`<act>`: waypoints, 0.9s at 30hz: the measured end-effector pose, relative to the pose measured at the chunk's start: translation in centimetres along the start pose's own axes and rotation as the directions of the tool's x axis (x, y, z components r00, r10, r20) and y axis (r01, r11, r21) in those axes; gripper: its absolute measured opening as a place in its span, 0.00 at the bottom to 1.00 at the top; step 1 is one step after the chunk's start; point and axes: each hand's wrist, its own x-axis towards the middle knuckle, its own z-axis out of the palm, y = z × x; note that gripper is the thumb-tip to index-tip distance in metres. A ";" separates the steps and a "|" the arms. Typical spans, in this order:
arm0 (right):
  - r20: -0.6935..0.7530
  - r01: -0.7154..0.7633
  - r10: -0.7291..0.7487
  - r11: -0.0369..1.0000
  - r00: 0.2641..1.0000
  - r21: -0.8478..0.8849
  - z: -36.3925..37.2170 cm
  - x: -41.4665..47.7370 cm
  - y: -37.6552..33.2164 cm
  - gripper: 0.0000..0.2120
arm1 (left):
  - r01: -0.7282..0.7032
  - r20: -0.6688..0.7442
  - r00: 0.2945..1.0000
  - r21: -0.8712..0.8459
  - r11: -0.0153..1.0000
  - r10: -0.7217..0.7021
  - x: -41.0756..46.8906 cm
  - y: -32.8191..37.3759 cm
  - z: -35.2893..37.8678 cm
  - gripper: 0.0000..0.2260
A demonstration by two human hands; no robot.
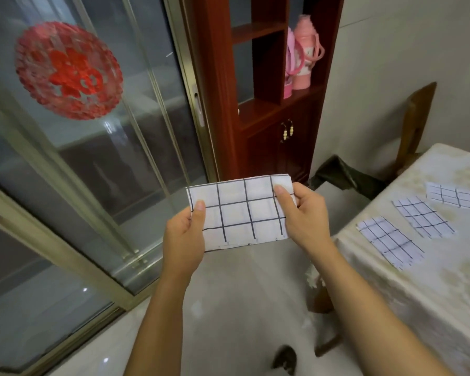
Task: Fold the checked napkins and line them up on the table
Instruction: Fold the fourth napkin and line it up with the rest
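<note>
Head view: both hands are holding a folded checked napkin (242, 213) in the air above the floor, left of the table (429, 289). The left hand (185, 237) is pinching its left edge, thumb on top; the right hand (301, 213) is pinching its right edge likewise. Three folded napkins are lying in a diagonal row on the table's pale cloth: near (390, 241), middle (423, 217), far (456, 196). A wooden cabinet (269, 126) is standing beyond, bearing a pink flask (304, 52).
</note>
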 end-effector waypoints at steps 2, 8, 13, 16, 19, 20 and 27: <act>-0.018 -0.009 0.009 1.000 1.000 0.007 0.8 3.6 1.1 0.10 | 0.022 0.009 1.000 0.001 1.000 -0.022 3.9 0.2 1.2 0.39; -0.003 -0.027 0.027 0.998 1.000 0.056 2.8 15.5 3.6 0.09 | 0.017 0.027 1.000 -0.048 0.999 -0.016 15.3 2.7 5.1 0.16; -0.056 -0.135 0.140 0.987 0.989 0.091 1.0 23.9 5.3 0.13 | 0.012 0.124 0.992 -0.046 0.999 -0.006 24.0 2.0 10.4 0.15; -0.092 -0.179 0.181 0.983 0.979 0.031 -0.5 27.7 7.8 0.12 | 0.047 0.222 0.975 -0.080 0.996 -0.028 28.8 1.3 14.4 0.13; -0.233 -0.206 0.196 0.979 0.953 -0.017 -1.6 31.8 10.7 0.11 | 0.025 0.344 0.939 -0.065 0.998 -0.001 34.0 0.6 18.3 0.14; -0.275 -0.218 0.199 0.975 0.941 -0.040 -1.9 33.2 11.6 0.11 | 0.006 0.389 0.921 -0.054 0.999 0.015 35.9 0.4 19.7 0.14; -0.561 -0.230 0.107 0.961 0.821 -0.153 -5.3 42.2 14.2 0.10 | -0.114 0.626 0.769 -0.061 0.992 0.127 48.6 1.7 30.0 0.14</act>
